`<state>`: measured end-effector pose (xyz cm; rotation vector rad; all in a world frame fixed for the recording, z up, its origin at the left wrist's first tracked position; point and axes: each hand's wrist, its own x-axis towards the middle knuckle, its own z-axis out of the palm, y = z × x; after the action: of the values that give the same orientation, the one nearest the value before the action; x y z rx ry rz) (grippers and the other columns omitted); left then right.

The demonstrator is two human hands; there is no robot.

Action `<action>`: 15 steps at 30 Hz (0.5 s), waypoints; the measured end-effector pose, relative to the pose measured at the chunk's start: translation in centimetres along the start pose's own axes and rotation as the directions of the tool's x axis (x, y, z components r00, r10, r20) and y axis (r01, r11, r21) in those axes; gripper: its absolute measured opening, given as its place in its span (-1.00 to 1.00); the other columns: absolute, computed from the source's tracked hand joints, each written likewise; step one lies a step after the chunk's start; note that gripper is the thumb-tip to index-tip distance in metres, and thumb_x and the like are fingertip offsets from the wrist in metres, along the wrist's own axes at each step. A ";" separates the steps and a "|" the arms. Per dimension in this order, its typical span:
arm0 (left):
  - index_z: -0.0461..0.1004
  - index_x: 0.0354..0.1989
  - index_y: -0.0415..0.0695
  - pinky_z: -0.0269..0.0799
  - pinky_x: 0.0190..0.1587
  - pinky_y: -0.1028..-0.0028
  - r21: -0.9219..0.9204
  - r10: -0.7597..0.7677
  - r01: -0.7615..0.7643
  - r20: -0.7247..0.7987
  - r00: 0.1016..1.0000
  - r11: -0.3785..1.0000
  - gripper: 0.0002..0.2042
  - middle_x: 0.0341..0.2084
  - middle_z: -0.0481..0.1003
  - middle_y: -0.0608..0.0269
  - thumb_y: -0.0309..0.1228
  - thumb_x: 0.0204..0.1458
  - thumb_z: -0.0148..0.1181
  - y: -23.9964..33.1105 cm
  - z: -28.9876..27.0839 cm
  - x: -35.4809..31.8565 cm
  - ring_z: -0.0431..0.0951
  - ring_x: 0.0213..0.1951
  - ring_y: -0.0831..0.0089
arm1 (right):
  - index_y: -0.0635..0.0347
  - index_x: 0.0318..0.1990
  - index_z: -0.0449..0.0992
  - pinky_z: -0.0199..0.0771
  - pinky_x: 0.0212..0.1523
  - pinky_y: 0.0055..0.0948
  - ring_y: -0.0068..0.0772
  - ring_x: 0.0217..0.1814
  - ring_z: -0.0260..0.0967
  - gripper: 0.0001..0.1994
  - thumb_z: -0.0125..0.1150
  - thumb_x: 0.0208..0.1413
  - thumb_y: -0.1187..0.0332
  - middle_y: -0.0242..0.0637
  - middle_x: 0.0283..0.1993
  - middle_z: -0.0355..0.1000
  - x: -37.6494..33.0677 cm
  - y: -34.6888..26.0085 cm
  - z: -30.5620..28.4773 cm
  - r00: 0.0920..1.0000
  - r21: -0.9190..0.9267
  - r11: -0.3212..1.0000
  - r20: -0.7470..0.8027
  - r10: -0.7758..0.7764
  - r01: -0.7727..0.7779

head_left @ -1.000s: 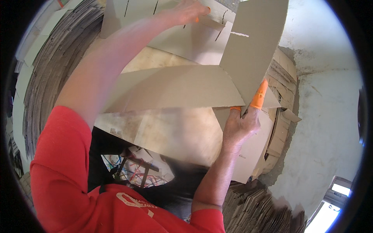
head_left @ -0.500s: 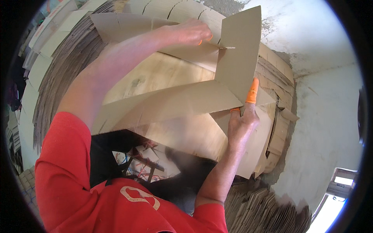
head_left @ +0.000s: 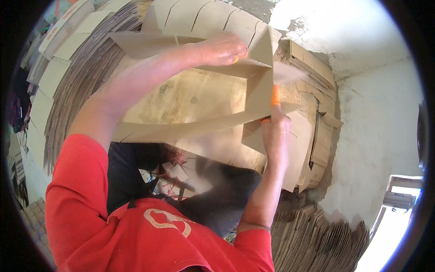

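Two long cardboard strips stand on edge over the wooden board, a far strip (head_left: 251, 69) and a near strip (head_left: 172, 130). A shorter cardboard cross piece (head_left: 259, 93) stands upright across their right ends. My left hand (head_left: 223, 49) is closed on the top edge of the far strip, close to the cross piece. With its index finger stretched upward along the cross piece, my right hand (head_left: 277, 129) grips where that piece meets the near strip. Orange covers sit on some fingers of both hands. The right thumb's contact is partly hidden.
The wooden board (head_left: 190, 97) lies beneath the strips. Slotted cardboard sheets (head_left: 204, 18) lie at the back, and a long cardboard stack (head_left: 84, 77) curves along the left. More cardboard piles stand right (head_left: 324, 136) and lower right (head_left: 317, 240), beside a pale wall (head_left: 376, 122).
The cross piece has turned to a more edge-on view and sits lower between the strips. My right hand has moved left and slightly up; my left hand has come slightly nearer.
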<state>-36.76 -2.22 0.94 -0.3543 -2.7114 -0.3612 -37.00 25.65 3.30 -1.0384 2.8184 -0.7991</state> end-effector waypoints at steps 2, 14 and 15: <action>0.37 -0.56 -0.27 0.32 -0.39 0.15 -0.012 0.005 -0.004 0.043 0.999 1.000 -0.97 -0.58 0.38 0.01 -0.63 -0.19 0.10 0.9 0.4 0.0 0.43 -0.41 0.01 | 0.26 0.15 0.36 0.46 -0.20 -0.23 0.10 -0.22 0.48 -0.45 0.00 -0.10 0.75 0.13 -0.22 0.49 0.4 1.5 1.0 0.997 -0.079 0.996 0.064 -0.043 0.048; 0.29 0.19 -0.25 0.30 0.11 0.22 0.024 -0.345 0.351 0.261 0.902 0.936 -0.34 0.05 0.38 -0.03 -0.16 -0.07 0.30 9.7 -8.4 -9.4 0.36 0.09 0.06 | 0.28 0.23 0.32 0.28 0.25 -0.06 -0.03 0.27 0.28 -0.37 0.34 0.07 0.15 0.00 0.19 0.36 -6.1 17.1 -2.8 0.746 -0.023 0.905 -0.574 0.336 -0.425; 0.28 0.20 -0.25 0.30 0.11 0.24 0.037 -0.337 0.339 0.249 0.908 0.940 -0.31 0.04 0.40 -0.01 -0.17 -0.10 0.33 10.8 -8.6 -10.9 0.37 0.09 0.07 | 0.27 0.26 0.28 0.28 0.23 -0.04 -0.02 0.28 0.26 -0.28 0.36 0.02 0.07 0.03 0.19 0.35 -7.5 20.0 -2.3 0.746 -0.179 0.813 -0.540 0.389 -0.554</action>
<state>-20.94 3.16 6.42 0.0821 -3.0261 -0.4473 -43.59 44.16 -5.32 -0.0496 3.4915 -0.5913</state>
